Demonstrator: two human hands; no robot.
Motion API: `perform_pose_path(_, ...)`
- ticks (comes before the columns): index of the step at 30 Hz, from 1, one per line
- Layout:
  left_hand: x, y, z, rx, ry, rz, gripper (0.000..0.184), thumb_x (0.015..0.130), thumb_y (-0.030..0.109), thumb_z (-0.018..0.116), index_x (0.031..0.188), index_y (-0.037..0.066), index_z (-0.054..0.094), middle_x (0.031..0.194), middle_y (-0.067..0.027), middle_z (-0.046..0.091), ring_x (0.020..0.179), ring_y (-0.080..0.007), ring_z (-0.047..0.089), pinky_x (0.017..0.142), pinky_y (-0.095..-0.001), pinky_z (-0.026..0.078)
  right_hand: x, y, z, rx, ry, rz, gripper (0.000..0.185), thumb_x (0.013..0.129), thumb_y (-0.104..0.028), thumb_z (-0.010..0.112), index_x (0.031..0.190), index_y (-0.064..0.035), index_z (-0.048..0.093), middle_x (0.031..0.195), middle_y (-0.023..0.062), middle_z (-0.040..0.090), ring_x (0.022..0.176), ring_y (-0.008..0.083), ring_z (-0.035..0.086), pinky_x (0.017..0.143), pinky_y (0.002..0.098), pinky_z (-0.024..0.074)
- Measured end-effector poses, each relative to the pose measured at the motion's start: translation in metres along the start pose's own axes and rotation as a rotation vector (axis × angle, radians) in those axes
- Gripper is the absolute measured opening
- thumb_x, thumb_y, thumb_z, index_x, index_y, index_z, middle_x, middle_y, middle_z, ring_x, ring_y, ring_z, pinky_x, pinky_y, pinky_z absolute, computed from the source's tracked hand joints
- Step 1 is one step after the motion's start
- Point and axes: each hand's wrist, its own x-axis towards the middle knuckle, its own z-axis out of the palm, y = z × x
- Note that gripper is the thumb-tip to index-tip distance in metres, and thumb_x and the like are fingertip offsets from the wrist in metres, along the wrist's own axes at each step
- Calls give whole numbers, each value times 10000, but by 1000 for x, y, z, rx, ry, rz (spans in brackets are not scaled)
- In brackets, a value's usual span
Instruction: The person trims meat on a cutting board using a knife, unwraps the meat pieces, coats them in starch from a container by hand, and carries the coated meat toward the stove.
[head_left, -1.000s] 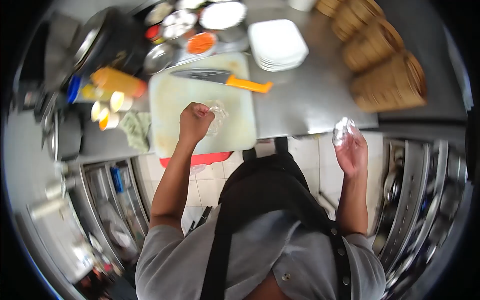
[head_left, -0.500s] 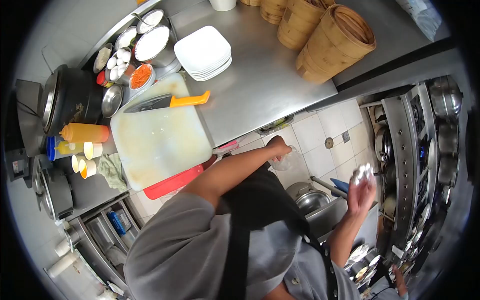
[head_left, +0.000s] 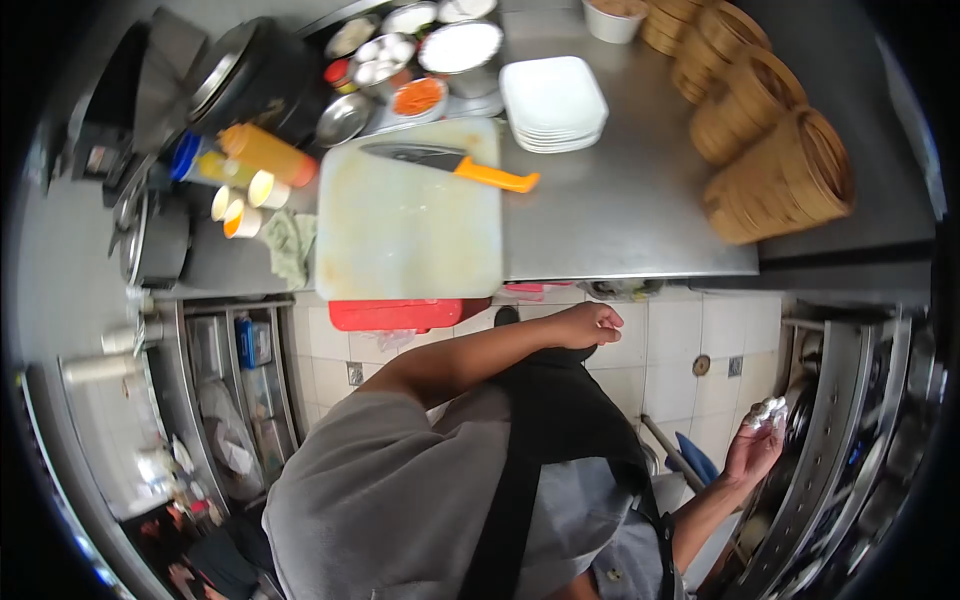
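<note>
My left hand (head_left: 592,326) is over the floor in front of the counter edge. Its fingers are loosely bent, with a gap between thumb and forefinger and nothing visible in it. Far to the right, beside the steel shelving, my right hand (head_left: 755,452) is raised with its fingers curled around crumpled, shiny clear plastic (head_left: 768,411). On the counter lies a pale cutting board (head_left: 410,225), bare except for a knife with an orange handle (head_left: 497,176) across its far part. A stack of square white plates (head_left: 555,100) stands right of the board.
Bamboo steamers (head_left: 780,180) stand at the counter's right. Bowls of eggs (head_left: 383,58) and shredded carrot (head_left: 418,97), sauce bottles (head_left: 265,152) and a green cloth (head_left: 289,246) are at the left. A red container (head_left: 396,315) sits below the board. Another person (head_left: 225,560) is at lower left.
My left hand has moved from over the board to the right, and the clear plastic it held is no longer visible. My right hand has moved right and lower, still with shiny plastic.
</note>
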Motion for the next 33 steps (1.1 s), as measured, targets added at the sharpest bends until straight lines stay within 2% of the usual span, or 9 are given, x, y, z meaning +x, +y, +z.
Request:
perform_pose_path(4, -147, 17, -92, -211, 306, 447, 349, 893, 272, 573, 1137, 24, 544, 1036, -98, 606, 902, -169, 611, 834, -318, 477, 24, 24, 32, -64, -64, 40, 280, 911, -69, 474, 1162, 52, 506, 1072, 173, 597, 985, 245, 576, 881, 357, 479)
perform_pose_path(6, -228, -11, -162, -75, 959, 597, 344, 945, 318, 452, 1070, 25, 582, 978, -87, 634, 880, -177, 617, 766, -312, 492, 31, 38, 49, -74, -168, 106, 280, 917, -70, 462, 1165, 51, 508, 1085, 173, 596, 986, 241, 581, 878, 355, 487)
perform_pose_path(8, -298, -77, -240, 207, 1686, 362, 253, 862, 109, 549, 1090, 2, 570, 951, -76, 641, 833, -165, 596, 757, -289, 471, 33, 52, 64, -84, -205, 141, 273, 921, -74, 458, 1157, 51, 514, 1081, 172, 597, 973, 236, 586, 866, 347, 494)
perform_pose_path(10, -351, -125, -294, 417, 1937, -135, 555, 725, 252, 705, 1199, 28, 521, 1141, -201, 552, 1059, -305, 536, 938, -365, 408, 34, 66, 76, -125, -221, 178, 261, 929, -93, 452, 1144, 36, 525, 1078, 154, 604, 962, 220, 593, 842, 330, 501)
perform_pose_path(16, -376, -179, -342, 637, 1660, -684, 590, 746, 322, 649, 1253, 67, 484, 1260, -228, 456, 1206, -375, 396, 993, -456, 344, 17, 103, 123, -238, -83, 143, 256, 926, -107, 468, 1135, 20, 543, 1074, 124, 618, 938, 207, 605, 819, 301, 509)
perform_pose_path(22, -323, -154, -357, 341, 1642, 3, 312, 811, 186, 567, 1082, 33, 593, 1143, -213, 547, 1121, -330, 484, 957, -430, 359, -3, 104, 120, -191, -128, 78, 261, 911, -83, 486, 1141, 26, 545, 1097, 130, 617, 978, 217, 605, 850, 323, 503)
perform_pose_path(24, -261, -110, -314, 654, 1460, 253, 291, 778, 148, 585, 1043, 28, 599, 1099, -196, 546, 1065, -338, 497, 915, -418, 381, -12, 100, 112, -172, -105, 30, 263, 910, -78, 484, 1143, 28, 544, 1104, 131, 616, 980, 216, 605, 854, 327, 501)
perform_pose_path(26, -206, -77, -271, 1031, 1431, 118, 281, 739, 111, 605, 1008, 32, 598, 1033, -174, 530, 982, -339, 510, 881, -426, 395, -21, 95, 101, -174, -88, 27, 257, 907, -74, 488, 1134, 32, 545, 1098, 136, 615, 991, 214, 598, 871, 331, 492)
perform_pose_path(33, -110, -42, -219, 817, 1217, 204, 258, 705, 104, 629, 954, 50, 593, 975, -152, 508, 944, -318, 523, 804, -410, 441, -43, 101, 82, -100, -55, -7, 238, 898, -64, 496, 1102, 44, 552, 1077, 145, 609, 1003, 217, 586, 889, 332, 487)
